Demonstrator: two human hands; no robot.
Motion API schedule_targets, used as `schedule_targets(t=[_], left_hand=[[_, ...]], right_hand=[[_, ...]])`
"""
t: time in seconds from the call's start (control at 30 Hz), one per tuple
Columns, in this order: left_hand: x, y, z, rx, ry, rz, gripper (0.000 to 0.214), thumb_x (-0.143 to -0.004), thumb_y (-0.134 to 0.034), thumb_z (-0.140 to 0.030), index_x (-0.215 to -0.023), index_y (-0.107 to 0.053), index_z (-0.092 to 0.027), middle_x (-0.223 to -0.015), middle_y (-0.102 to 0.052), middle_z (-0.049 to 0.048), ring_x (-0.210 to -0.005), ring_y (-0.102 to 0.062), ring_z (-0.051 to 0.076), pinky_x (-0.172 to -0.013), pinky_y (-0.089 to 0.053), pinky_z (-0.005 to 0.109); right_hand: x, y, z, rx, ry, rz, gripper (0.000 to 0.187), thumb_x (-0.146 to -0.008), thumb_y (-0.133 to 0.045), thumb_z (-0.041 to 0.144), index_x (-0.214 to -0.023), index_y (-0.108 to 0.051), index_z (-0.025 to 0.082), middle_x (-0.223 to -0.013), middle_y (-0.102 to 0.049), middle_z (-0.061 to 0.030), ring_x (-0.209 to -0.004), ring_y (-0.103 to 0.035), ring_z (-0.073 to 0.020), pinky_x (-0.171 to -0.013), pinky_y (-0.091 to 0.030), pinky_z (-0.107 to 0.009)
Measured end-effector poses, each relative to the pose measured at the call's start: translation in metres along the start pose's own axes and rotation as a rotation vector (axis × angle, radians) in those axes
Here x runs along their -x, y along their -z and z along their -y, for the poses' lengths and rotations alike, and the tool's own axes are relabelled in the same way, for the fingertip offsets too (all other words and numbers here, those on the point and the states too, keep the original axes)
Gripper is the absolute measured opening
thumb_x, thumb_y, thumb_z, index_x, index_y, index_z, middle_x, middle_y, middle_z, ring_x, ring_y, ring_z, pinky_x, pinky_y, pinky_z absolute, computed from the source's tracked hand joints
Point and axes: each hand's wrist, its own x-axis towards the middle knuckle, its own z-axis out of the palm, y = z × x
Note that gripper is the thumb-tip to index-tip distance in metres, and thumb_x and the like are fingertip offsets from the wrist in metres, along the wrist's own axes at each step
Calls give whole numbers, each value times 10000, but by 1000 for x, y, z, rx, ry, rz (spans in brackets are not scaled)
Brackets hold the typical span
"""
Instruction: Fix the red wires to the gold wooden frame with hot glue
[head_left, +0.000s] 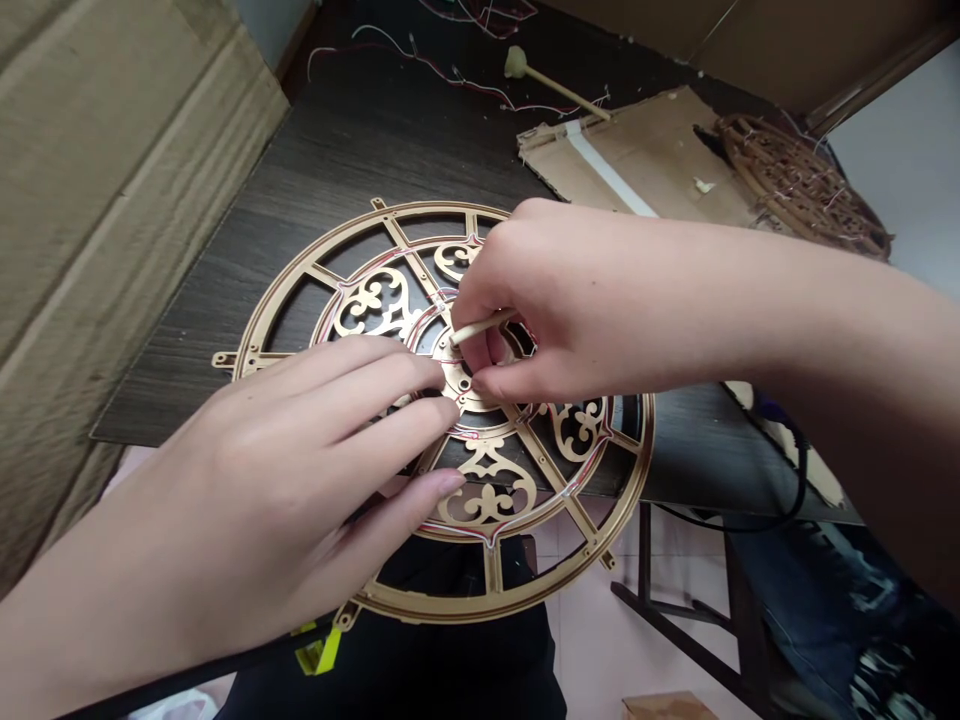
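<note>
A round, gold-coloured openwork frame with scrolled ornaments and spokes lies over the dark table's near edge, its near side overhanging. Thin red and white wires run along its inner rings and spokes. My left hand rests across the frame's left part, fingers stretched toward the hub and thumb apart, with nothing seen in it. My right hand is bent over the hub, its fingers curled around a thin pale stick. The stick's tip is at the hub; its other end is hidden in the hand.
On the dark table lie loose wires and a stick with a yellowish lump on its end. A cardboard sheet and a brown openwork disc are at right. A cardboard wall rises at left; a black cable hangs right.
</note>
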Motion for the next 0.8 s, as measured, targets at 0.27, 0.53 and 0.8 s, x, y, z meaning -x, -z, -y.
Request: schedule_targets(t=[0.27,0.53,0.8], left_hand=[[-9,1,1,-9,-35,35,177,-1121,-593,-335,-1251,-661,-235,-1329,-760,100,-1242,-722,355,-981,-624,555],[-8,3,3,0,-52,43,153,-1138,-573,-347,-1214,-657,-244,-1337,-717,104,-1217,-691,333,-976,-566,527],[-9,5,1,13,-46,44,159,-1153,-555,-353,-1187,-662,-241,-1301,-703,98,-1183,-671,309,-982,-539,506]], right_hand=[[4,-1,0,-7,2,-45,193,-772,-719,70,-673,-705,234,-608,-620,70,-573,-484,-106,-584,-353,-337],[11,-3,3,-4,-46,-55,190,-855,-771,91,-738,-713,230,-720,-696,19,-651,-538,-144,-621,-369,-348],[19,-8,7,32,-122,-109,130,-924,-738,159,-821,-725,237,-840,-746,-15,-754,-601,-174,-681,-387,-360]])
